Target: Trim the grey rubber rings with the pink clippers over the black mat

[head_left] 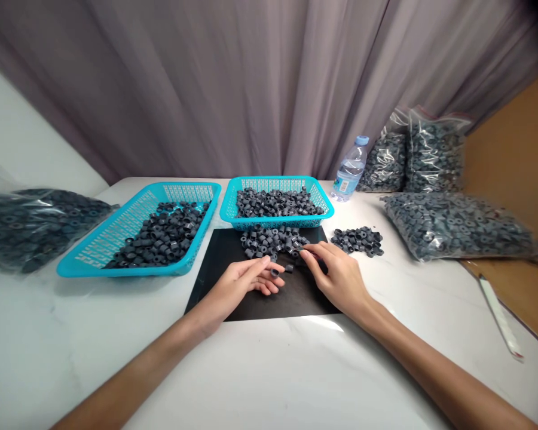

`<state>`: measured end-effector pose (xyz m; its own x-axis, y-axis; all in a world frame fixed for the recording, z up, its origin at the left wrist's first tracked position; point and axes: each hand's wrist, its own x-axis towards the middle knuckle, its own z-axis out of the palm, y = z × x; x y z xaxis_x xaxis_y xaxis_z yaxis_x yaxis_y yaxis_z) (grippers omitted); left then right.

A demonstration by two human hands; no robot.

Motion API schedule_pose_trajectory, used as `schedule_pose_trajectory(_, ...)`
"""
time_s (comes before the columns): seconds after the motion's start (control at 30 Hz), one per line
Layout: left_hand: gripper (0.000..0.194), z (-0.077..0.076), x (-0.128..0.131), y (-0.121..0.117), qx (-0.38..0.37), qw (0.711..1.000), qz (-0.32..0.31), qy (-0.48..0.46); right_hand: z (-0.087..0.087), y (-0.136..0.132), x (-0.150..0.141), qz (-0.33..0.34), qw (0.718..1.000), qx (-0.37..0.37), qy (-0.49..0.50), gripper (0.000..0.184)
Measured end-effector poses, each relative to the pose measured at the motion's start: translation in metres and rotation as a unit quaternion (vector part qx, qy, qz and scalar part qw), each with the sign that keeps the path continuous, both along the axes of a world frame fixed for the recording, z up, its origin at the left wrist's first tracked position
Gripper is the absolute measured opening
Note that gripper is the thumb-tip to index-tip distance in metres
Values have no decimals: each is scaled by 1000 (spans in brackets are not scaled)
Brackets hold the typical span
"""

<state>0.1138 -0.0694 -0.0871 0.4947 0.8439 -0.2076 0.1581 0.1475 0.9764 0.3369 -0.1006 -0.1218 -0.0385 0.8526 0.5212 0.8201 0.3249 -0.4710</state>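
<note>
Both my hands rest on a black mat [251,298] on the white table. My left hand [244,282] lies with its fingers stretched out, its fingertips touching a small dark grey ring [274,273]. My right hand [338,275] has its fingers curled at the edge of a heap of grey rings [273,240] on the mat's far side; whether it holds one is hidden. Another loose ring [289,269] lies between the hands.
Two turquoise baskets hold more grey rings, one at left [94,254] and one behind the mat [275,222]. A small pile of rings [357,240], a water bottle [349,170], bagged rings at right [457,224] and left [31,224], and a white strip [500,316].
</note>
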Motion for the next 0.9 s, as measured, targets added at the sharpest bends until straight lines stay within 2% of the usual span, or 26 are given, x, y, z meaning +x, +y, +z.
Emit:
schedule_pose_trajectory(0.1, 49, 3, 0, -2, -6, 1000, 2, 2, 4, -2, -1, 34, 999, 3, 25, 24)
schedule_pose_trajectory(0.27, 37, 6, -2, -2, 30, 998, -29, 37, 11, -5, -3, 145, 987, -12, 60, 23)
schedule_pose_trajectory(0.53, 34, -1, -5, 3, 44, 997, -50, 44, 4, 1, 2, 132, 970, -109, 174, 30)
schedule_pose_trajectory(0.67, 32, -2, -6, 4, 106, 991, -34, 68, 3, 3, 2, 140, 963, -138, 181, 29)
schedule_pose_trajectory(0.73, 30, 0, -7, 3, 192, 975, -7, 115, 3, 3, 0, 139, 965, -139, 175, 28)
schedule_pose_trajectory(0.77, 27, 2, -9, 2, 248, 957, 10, 147, 2, 3, 0, 136, 966, -138, 171, 27)
schedule_pose_trajectory(0.83, 23, 9, -14, 1, 363, 908, 47, 203, 1, 3, -1, 132, 968, -137, 162, 25)
schedule_pose_trajectory(0.9, 20, 19, -23, 3, 444, 859, 97, 236, 0, 3, -2, 134, 970, -133, 151, 24)
